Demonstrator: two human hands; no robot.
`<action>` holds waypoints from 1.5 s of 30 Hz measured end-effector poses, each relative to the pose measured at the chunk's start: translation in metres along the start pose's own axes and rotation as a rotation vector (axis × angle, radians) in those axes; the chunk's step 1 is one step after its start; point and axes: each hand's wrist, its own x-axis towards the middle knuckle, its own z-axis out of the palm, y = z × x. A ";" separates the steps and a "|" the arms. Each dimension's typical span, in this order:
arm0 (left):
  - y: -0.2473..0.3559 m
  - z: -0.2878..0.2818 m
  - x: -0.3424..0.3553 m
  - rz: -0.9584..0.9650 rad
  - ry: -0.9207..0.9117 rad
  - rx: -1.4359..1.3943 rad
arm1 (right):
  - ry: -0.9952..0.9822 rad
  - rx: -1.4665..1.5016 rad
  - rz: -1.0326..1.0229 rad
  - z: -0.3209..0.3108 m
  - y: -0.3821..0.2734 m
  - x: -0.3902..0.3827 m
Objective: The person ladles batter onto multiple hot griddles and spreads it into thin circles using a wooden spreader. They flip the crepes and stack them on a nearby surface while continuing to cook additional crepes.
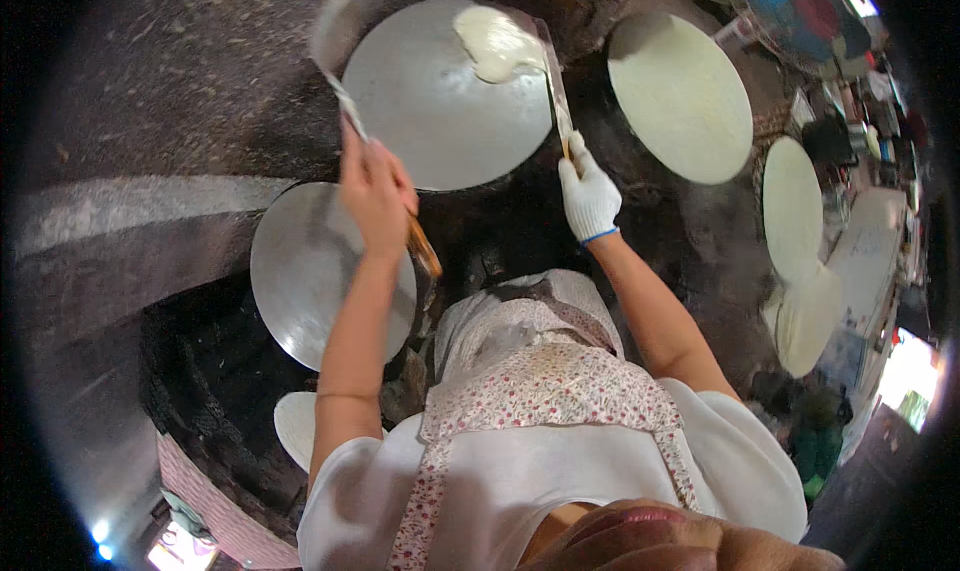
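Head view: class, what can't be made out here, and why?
Head view: tool in left hand; its end is blurred.
Head view: grey plate; left arm hides a strip.
Head view: lowest pale disc; partly behind the same arm.
Head view: clutter at right; too small.

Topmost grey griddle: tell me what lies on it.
On the griddle, pale batter pools toward the far right; bare grey surface shows to its left. The surface beneath the batter is hidden.
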 end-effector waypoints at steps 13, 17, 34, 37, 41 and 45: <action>0.011 -0.043 -0.085 -0.117 0.021 -0.215 | -0.190 -0.208 0.013 0.024 -0.083 0.041; 0.012 -0.056 -0.101 -0.131 0.092 -0.251 | -0.177 -0.298 -0.076 0.016 -0.096 0.053; 0.011 -0.042 -0.131 -0.071 0.124 -0.191 | -0.279 -0.424 -0.235 0.043 -0.094 0.084; 0.008 -0.042 -0.142 -0.054 0.165 -0.192 | -0.297 -0.458 -0.379 0.025 -0.097 0.087; 0.012 -0.033 -0.149 -0.024 0.197 -0.147 | -0.245 -0.259 -0.274 0.006 -0.054 0.102; 0.014 -0.011 -0.148 0.021 0.258 -0.157 | -0.306 -0.509 -0.501 0.033 -0.108 0.093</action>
